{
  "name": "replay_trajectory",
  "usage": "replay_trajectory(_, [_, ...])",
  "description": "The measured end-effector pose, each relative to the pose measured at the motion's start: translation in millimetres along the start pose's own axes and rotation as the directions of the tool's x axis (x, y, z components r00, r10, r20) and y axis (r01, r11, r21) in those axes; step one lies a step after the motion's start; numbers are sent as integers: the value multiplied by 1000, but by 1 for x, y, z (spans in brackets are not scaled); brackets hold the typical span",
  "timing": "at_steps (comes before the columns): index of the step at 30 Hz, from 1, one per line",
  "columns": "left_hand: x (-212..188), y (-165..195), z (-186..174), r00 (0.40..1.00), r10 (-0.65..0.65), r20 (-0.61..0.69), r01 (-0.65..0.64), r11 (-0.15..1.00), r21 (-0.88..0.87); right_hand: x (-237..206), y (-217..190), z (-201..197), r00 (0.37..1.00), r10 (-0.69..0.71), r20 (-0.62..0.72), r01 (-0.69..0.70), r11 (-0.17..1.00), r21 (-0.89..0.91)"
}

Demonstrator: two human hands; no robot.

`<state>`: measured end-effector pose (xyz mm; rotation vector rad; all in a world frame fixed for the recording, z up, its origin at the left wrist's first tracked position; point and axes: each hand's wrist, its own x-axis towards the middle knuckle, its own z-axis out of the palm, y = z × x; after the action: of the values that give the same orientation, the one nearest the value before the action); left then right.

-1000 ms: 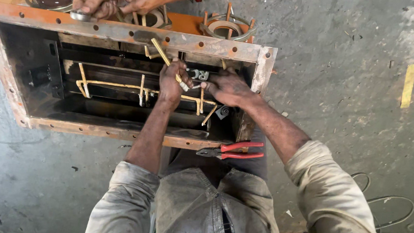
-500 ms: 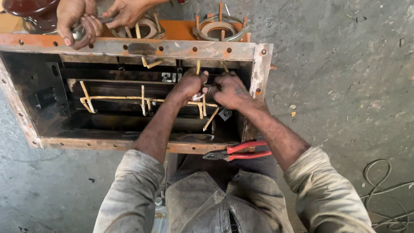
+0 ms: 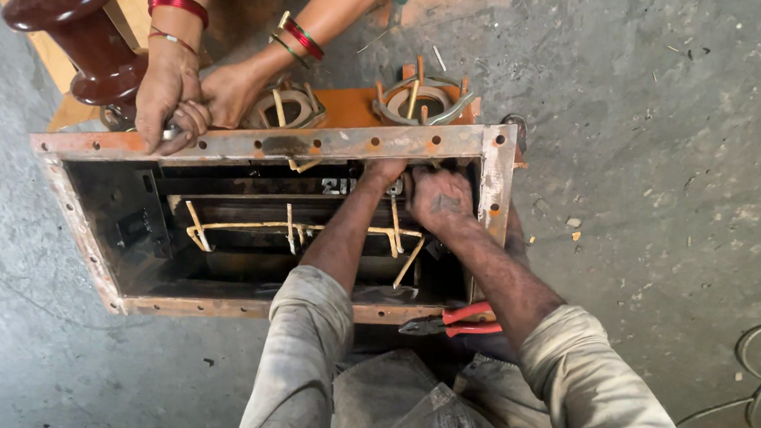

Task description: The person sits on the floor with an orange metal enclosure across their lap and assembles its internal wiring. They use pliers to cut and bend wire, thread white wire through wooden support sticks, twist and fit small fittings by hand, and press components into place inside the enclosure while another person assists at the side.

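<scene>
- Both hands, left hand [image 3: 384, 170] and right hand [image 3: 437, 201], work under the tank's far rim [image 3: 332, 144], upper centre.
- Grip unclear (fingers hidden); likely pinching a small fitting.
- Steady forearms; keep clear of the leads [image 3: 292, 228].

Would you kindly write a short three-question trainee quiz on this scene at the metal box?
1. True or false: the pliers lie on the near rim of the box.
2. Where is the right hand? A) inside the box, by its far right corner B) on the pliers C) on the floor
3. Fill in: the other person's hands rest on the box's ____ rim, beside the brown insulator.

Key: 1 true; 2 A; 3 far. The left hand is mostly hidden under that rim, so its grip cannot be told.
</scene>
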<state>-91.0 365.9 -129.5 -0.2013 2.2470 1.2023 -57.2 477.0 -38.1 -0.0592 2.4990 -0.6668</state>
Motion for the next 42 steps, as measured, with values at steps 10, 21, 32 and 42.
replay_trajectory(10, [-13,13,-13,975,-75,211,217,87,-972,2,-13,0,982,181,-55,-177,981,77])
replay_trajectory(21, [-14,10,-5,922,-238,306,291,-97,-952,25,-4,27,918,389,-78,-369,910,189])
replay_trajectory(32, [-50,124,-106,978,79,-191,-92,994,-57,17,4,35,910,291,-294,-200,932,304])
replay_trajectory(42, [92,155,-7,986,-100,136,-20,730,683,18,11,20,898,292,-329,-142,900,411])
